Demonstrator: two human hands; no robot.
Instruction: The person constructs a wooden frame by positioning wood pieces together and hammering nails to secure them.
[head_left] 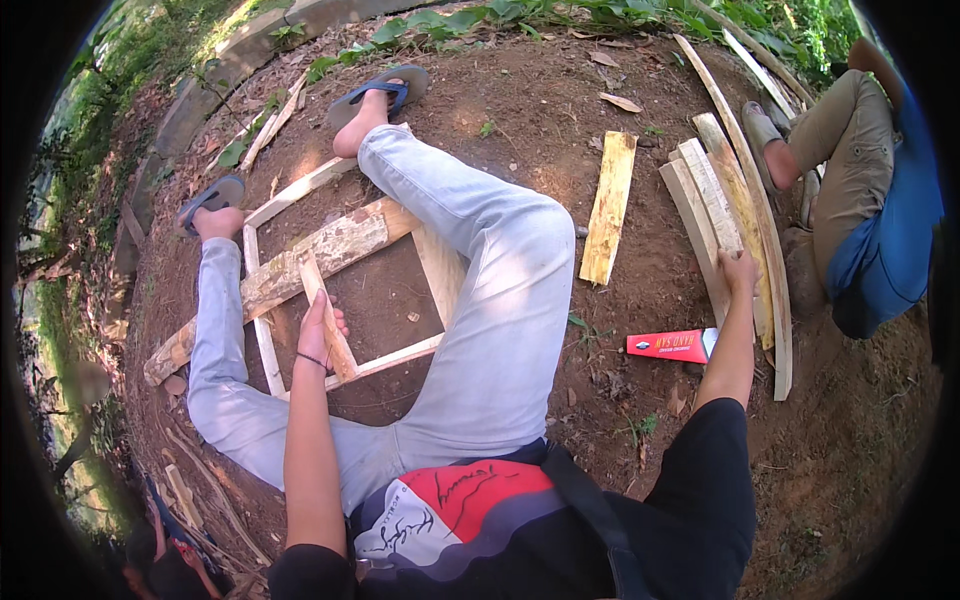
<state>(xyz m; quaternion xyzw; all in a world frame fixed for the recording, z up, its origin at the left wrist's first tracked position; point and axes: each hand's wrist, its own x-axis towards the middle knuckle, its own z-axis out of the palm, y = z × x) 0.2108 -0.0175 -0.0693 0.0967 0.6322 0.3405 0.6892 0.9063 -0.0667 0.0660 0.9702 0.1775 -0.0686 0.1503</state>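
My left hand is closed round a short wooden slat, which slants across a wooden frame on the ground between my legs. A thick, rough-barked plank lies across this frame, under the slat's upper end. Out to the right, my right hand grips the near end of a pale wooden strip. That strip lies along other long strips on the soil. A flat red tapered sleeve with a white end lies beside my right forearm.
A short yellowish board lies between my knee and the strips. Past them, a long curved strip borders a person in a blue top. Green plants and a low stone edging line the far side. Another person is at lower left.
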